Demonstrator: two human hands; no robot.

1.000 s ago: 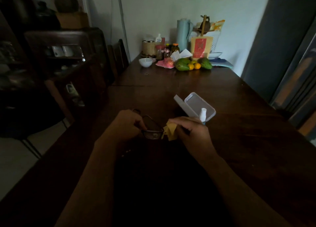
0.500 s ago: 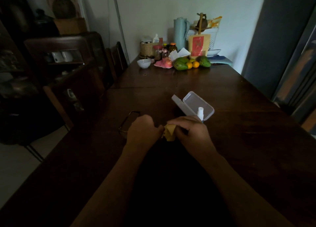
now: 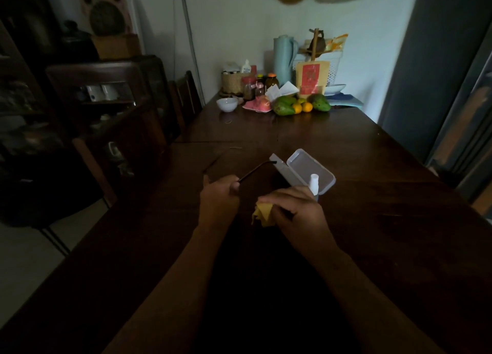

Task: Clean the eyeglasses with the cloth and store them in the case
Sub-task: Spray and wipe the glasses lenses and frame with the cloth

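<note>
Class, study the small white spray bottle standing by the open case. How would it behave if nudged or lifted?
The spray bottle probably tips easily: it stands upright, tall and narrow, by the case. It looks small and plastic, so likely light. Its base is hidden behind the right hand, so rolling is hard to judge.

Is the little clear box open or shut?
Open: the case has its lid swung back beside the tray, so the inside shows.
</note>
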